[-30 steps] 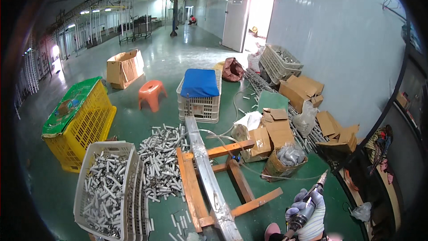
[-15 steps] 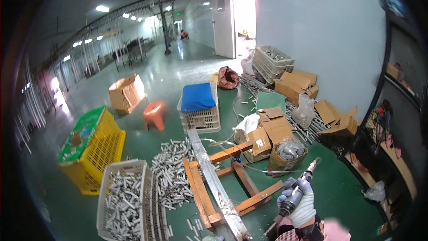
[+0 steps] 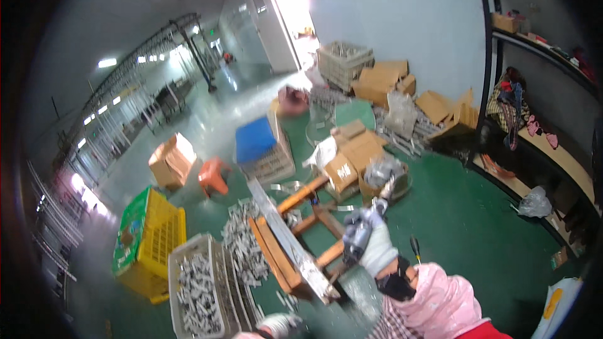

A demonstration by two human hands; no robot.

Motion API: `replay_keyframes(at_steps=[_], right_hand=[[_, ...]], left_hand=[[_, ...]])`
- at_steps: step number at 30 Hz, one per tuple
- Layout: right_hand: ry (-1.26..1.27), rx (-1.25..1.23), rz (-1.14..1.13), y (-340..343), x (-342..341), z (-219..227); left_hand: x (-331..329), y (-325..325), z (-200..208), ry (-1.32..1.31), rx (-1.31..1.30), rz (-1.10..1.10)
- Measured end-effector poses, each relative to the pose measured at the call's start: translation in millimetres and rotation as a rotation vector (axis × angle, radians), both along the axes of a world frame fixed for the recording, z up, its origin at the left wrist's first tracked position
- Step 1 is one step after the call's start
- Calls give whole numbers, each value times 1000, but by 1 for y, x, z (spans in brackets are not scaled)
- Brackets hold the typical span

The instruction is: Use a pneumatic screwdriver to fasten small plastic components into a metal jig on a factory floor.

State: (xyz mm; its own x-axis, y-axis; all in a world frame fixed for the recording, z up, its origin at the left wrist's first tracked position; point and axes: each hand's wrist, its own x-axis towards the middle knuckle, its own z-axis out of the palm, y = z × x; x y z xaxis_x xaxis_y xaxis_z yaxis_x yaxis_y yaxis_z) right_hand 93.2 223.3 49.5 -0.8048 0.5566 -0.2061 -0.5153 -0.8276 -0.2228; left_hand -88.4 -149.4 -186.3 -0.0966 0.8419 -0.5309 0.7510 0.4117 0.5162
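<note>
My right hand (image 3: 380,248), in a pale knit glove with grey fingers, is wrapped round a straight, grey-and-black air screwdriver (image 3: 357,238). One end of the tool reaches up toward the plastic-filled carton; the other is hidden by blur near the frame. My left hand (image 3: 279,323), gloved too, shows at the lower edge beside the white crate; its fingers are smeared. A wooden frame (image 3: 279,260) stands before me with a long silver metal bar (image 3: 286,238) lying across it. Short metal tubes (image 3: 242,238) lie heaped on the floor left of the frame.
A white crate (image 3: 220,276) of metal tubes stands near left, a yellow basket (image 3: 166,238) beyond it. Farther out are an orange stool (image 3: 213,177), a blue-covered crate (image 3: 254,138) and open cartons (image 3: 361,150). A small screwdriver (image 3: 415,248) lies right, before shelving (image 3: 540,150).
The view has tilted and swung right. My right hand and the tool have come closer to the wooden frame. My left hand shows more at the lower edge.
</note>
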Motion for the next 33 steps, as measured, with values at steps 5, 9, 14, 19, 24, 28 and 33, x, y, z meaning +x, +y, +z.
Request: replay_keyframes(at_steps=[5,9,14,19,24,28,33], right_hand=[[-29,85,-57,7,10,26],[-55,83,-8,4,4,21],[-34,109,25,-4,-2,11],[-3,145,42,-3,-2,15],[-36,137,0,-6,-6,20],[-17,119,-18,0,-4,21],[-46,166,-42,-1,-1,22]], left_hand=[[44,58,183,-384,255,539],[79,98,220,-749,534,940],[98,130,226,-892,636,948],[104,145,201,-817,532,808],[102,146,189,-977,554,866],[109,150,209,-928,598,840],[114,151,178,-700,720,736]])
